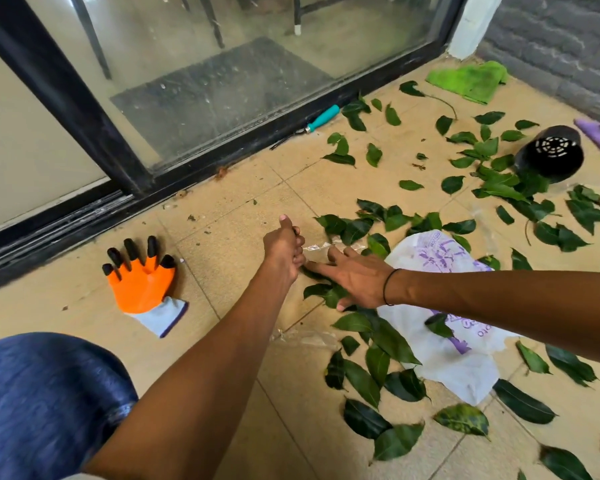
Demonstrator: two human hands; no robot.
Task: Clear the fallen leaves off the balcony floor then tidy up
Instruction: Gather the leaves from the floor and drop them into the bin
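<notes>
While the left hand (pixel 284 249) is gripping the edge of a clear plastic bag (pixel 321 247) with curled fingers, the right hand (pixel 355 277) is spreading wide over green leaves (pixel 368 362) that are lying scattered on the tiled floor (pixel 229 341) beside a white bag (pixel 454 358).

Green leaves (pixel 465 216) are scattered flat across the tan tiled balcony floor (pixel 222 216), thickest toward the right side. A white plastic bag (pixel 458 358) with purple print is spread crumpled among them, several leaves lying on it. One edge of the bag's clear film is pinched by the left hand (pixel 284 251).
</notes>
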